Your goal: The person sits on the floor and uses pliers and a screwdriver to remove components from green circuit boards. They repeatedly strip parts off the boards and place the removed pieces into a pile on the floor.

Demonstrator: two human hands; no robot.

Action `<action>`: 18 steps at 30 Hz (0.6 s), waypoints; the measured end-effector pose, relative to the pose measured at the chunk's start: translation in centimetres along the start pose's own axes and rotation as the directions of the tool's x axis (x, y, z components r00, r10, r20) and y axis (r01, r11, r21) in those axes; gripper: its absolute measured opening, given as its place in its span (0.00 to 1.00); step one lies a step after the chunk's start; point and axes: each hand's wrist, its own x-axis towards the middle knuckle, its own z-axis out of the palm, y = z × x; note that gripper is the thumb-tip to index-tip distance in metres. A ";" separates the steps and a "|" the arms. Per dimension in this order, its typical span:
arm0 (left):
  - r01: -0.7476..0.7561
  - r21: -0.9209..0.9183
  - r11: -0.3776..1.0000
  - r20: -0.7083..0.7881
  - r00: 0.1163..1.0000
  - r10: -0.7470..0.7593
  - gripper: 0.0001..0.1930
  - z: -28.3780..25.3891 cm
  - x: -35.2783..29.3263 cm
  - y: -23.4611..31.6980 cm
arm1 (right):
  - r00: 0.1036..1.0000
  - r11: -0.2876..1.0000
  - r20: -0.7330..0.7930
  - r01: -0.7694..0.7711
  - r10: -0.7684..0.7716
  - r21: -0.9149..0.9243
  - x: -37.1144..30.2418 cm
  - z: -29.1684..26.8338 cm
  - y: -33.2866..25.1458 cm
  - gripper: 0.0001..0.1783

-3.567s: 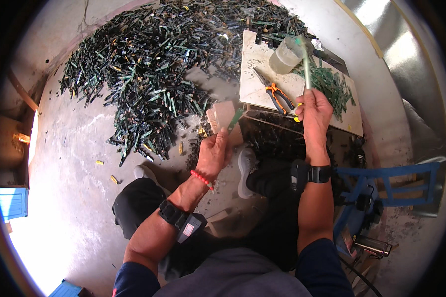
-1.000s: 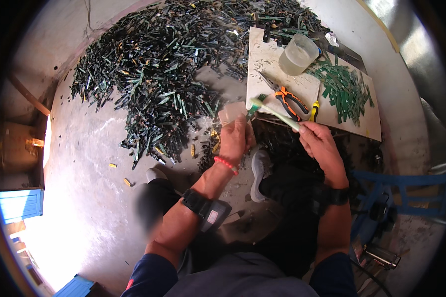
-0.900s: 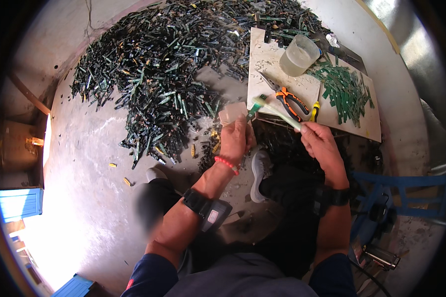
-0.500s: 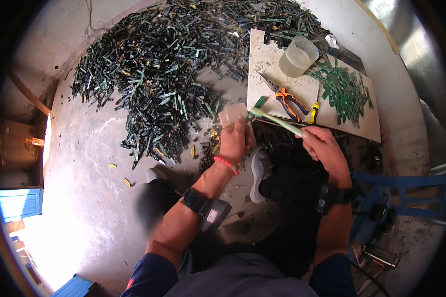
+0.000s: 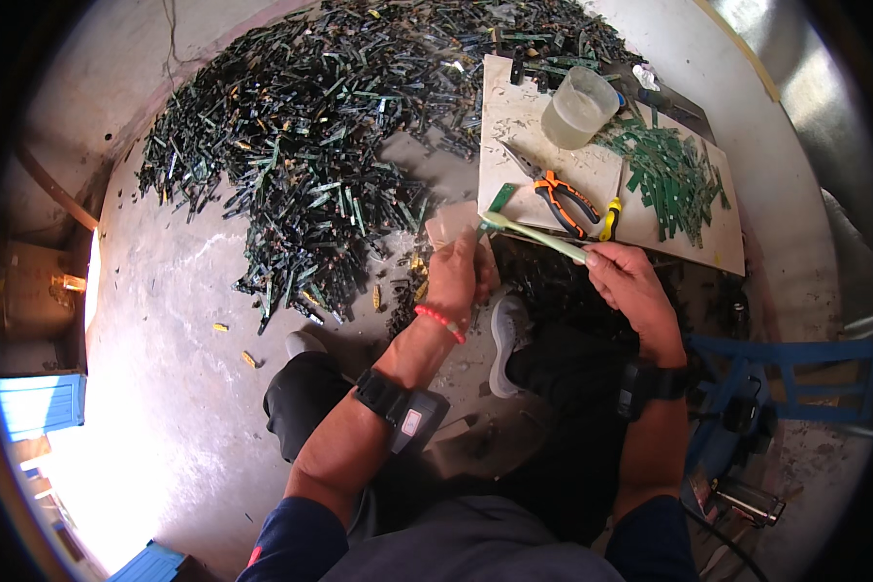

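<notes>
My right hand [image 5: 626, 281] is closed round the handle of a pale green toothbrush [image 5: 543, 239]. The brush's head reaches left to the fingertips of my left hand [image 5: 458, 274]. My left hand, with a red bead bracelet at its wrist, has its fingers curled together; a bit of green strip shows at their tips, mostly hidden by the hand and brush. Just beyond, a short green strip [image 5: 501, 197] lies on the edge of a pale board [image 5: 509, 102]. Orange-and-black long-nose pliers [image 5: 563, 197] rest on that board, beside a yellow-and-black handle [image 5: 611, 220].
A clear plastic cup of cloudy liquid [image 5: 579, 109] and a heap of green strips [image 5: 677, 175] stand on the board. A large pile of dark strips [image 5: 310, 145] covers the floor ahead. A blue plastic chair [image 5: 795, 364] is at my right.
The brush head has shifted slightly left and down, nearer my left fingertips. My left hand stays almost in place. The view has shifted a little.
</notes>
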 end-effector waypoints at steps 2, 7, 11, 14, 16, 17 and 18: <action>0.010 0.005 1.000 -0.022 1.000 -0.009 0.24 0.2 -0.2 0.2 | 1.000 1.000 -0.021 -0.005 0.004 -0.005 0.2 -0.3 -0.1 0.13; 0.026 -0.024 0.999 -0.022 0.999 -0.027 0.23 0.0 -0.2 0.3 | 1.000 1.000 -0.023 0.012 -0.013 -0.007 0.2 0.2 -0.3 0.12; 0.031 -0.011 0.999 -0.040 0.999 -0.031 0.23 0.2 -0.3 0.4 | 0.999 1.000 0.043 0.015 -0.014 -0.015 0.2 0.3 0.1 0.12; 0.010 -0.037 0.999 0.008 1.000 -0.010 0.24 0.3 -0.6 0.8 | 0.998 0.998 -0.066 -0.002 0.006 0.060 0.5 0.0 0.1 0.12; -0.012 -0.007 1.000 0.012 1.000 0.012 0.24 0.3 -0.4 0.5 | 0.999 0.999 0.045 -0.027 0.026 0.028 -0.1 0.0 -0.6 0.13; -0.023 0.008 1.000 0.014 1.000 0.023 0.25 0.2 -0.3 0.4 | 0.999 1.000 0.045 0.010 -0.009 -0.027 0.0 0.3 -0.1 0.14; -0.022 0.015 1.000 0.016 1.000 0.022 0.25 0.1 -0.2 0.3 | 1.000 1.000 0.009 0.010 -0.010 -0.026 0.0 0.4 -0.1 0.14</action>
